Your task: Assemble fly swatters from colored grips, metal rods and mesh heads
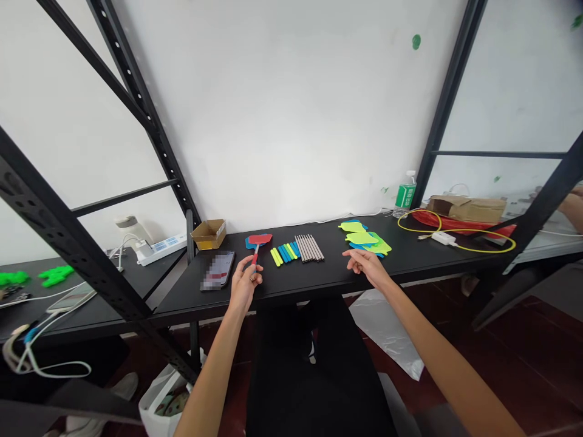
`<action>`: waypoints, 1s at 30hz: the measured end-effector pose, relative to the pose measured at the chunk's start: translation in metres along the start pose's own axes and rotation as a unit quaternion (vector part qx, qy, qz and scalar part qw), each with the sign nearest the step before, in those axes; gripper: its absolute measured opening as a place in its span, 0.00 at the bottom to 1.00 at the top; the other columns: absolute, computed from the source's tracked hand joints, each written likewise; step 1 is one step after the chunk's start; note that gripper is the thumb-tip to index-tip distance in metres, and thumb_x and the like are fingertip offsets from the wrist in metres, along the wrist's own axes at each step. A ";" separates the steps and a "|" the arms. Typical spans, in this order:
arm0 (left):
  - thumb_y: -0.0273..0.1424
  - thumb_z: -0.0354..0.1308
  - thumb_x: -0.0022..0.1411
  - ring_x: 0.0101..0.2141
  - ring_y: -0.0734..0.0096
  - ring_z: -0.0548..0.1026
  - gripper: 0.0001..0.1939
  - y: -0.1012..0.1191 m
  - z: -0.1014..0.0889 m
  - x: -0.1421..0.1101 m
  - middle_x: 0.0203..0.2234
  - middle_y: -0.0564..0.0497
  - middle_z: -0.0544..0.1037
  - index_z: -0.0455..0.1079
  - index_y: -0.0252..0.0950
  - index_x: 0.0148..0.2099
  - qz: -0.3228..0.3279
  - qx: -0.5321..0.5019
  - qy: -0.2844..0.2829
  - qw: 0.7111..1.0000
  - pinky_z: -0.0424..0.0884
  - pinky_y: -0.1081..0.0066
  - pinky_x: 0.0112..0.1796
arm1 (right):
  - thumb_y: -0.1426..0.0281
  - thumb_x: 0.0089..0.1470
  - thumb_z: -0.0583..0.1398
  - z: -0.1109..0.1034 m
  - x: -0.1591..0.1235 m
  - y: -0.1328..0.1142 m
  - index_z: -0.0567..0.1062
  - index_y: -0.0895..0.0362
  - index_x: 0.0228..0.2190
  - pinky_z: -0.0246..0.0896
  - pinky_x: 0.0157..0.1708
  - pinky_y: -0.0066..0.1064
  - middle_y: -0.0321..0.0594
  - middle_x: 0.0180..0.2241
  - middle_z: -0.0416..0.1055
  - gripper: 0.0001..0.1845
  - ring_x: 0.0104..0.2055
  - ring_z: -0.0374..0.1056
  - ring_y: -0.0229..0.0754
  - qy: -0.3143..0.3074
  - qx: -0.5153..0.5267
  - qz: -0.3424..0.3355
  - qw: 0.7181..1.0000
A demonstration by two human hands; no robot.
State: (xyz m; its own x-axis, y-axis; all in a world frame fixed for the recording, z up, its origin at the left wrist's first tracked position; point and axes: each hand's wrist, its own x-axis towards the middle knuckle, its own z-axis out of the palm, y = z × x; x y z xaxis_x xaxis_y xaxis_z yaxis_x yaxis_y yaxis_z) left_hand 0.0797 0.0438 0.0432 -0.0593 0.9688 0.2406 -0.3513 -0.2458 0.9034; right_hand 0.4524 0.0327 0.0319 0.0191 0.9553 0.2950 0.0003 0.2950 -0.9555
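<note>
left hand (245,283) is pinching the red swatter (261,239), long axis pointing away. right hand (364,264) is hovering empty, fingers loosely spread, panels (359,238) lying just beyond it.

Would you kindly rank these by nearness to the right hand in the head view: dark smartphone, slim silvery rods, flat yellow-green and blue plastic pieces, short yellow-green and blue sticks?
Nearest the right hand first:
1. Flat pieces, just beyond it.
2. Silvery rods, to its left.
3. Short sticks, left of the rods.
4. Smartphone, left of the left hand.
</note>
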 end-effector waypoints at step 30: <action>0.41 0.64 0.52 0.16 0.81 0.60 0.16 -0.011 0.007 -0.002 0.15 0.59 0.66 0.72 0.35 0.39 0.029 0.214 0.060 0.975 0.52 0.81 0.17 | 0.52 0.54 0.61 0.002 -0.001 -0.002 0.80 0.57 0.37 0.50 0.20 0.28 0.39 0.23 0.73 0.21 0.20 0.59 0.34 -0.003 -0.001 -0.004 1.000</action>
State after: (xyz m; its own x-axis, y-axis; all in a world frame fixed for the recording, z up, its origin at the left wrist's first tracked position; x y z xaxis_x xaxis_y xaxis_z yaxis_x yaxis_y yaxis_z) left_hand 0.0902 0.0443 0.0352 -0.1852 0.9434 0.2752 0.0753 -0.2656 0.9612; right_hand 0.4505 0.0313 0.0336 0.0132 0.9530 0.3028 0.0022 0.3027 -0.9531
